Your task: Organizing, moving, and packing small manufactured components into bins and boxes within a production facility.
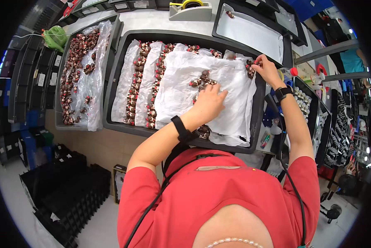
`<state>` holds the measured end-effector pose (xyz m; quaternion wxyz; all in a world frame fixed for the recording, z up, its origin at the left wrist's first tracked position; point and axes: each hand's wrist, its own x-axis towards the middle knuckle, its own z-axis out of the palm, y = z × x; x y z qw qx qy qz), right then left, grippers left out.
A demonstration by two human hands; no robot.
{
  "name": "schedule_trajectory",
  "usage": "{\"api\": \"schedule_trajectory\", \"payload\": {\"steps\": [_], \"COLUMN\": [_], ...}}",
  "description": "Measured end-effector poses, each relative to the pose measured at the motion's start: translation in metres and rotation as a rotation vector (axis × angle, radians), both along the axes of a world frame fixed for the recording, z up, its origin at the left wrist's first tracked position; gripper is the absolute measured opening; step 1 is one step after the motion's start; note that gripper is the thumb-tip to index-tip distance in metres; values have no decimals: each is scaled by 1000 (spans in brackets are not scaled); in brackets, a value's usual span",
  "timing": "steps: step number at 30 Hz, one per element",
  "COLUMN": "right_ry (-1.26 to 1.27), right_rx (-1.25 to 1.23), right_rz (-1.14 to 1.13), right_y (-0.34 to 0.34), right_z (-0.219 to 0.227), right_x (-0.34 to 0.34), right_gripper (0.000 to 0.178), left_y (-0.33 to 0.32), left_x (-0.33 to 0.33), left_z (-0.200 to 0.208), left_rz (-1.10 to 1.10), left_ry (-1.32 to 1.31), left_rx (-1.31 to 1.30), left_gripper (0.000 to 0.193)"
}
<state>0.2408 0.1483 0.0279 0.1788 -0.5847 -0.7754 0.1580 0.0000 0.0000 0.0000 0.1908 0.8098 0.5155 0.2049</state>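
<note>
Clock positions taken from the centre of the large dark tray [169, 34], which sits on the bench [146, 20].

Left hand [210, 102]: palm down near the centre, fingers curved over a loose heap of small brown pieces [205, 77] on a white paper sheet [177, 76]. Its grip is partly hidden; cannot tell whether it pinches a piece.

Right hand [269, 71]: between 2 and 3 o'clock, at the tray's edge. Its grip is narrow, thumb and fingertips closed on a brown-and-red piece [250, 69] among others there.

Rows of pieces [136, 82], brown with red and cream marks, run lengthwise between paper strips toward 9 o'clock; the sheet overlaps part of the layer. A few more pieces show between 5 and 6 o'clock, below the left wrist.

Surroundings: at 9 o'clock, a plastic-lined tray [116, 41] heaped with similar pieces; at 10, a green object [54, 38]; at 12, a tape dispenser [190, 12]; between 1 and 2, a paper-lined tray [251, 35] bearing one piece near its upper left corner.
</note>
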Motion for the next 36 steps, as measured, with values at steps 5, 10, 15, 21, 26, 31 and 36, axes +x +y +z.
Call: {"api": "schedule_trajectory", "payload": {"steps": [5, 10, 15, 21, 26, 31, 36], "right_ry": [-310, -469, 7, 80, -34, -572, -750], "right_rx": [-192, -59, -69, -143, -61, -132, -150], "right_rz": [150, 170, -49, -130, 42, 208, 236], "right_y": [-13, -24, -26, -36, -31, -27, -16], "right_z": [1, 0, 0, -1, -11, -13, -23], "right_x": [2, -2, 21, 44, 34, 7, -8], "right_gripper": [26, 26, 24, 23, 28, 24, 16], "left_y": [8, 64, 117, 110, 101, 103, 87], "left_x": [41, 71, 97, 106, 108, 101, 83], "left_z": [-10, -28, -38, -63, -59, -70, -63], "left_rz": [-253, -196, -129, -138, -123, -138, -60], "left_ry": [35, -57, -30, 175, 267, 175, 214], "left_rx": [-81, -10, 253, 270, 294, 231, 184], "left_gripper": [45, 39, 42, 40, 38, 42, 54]}}
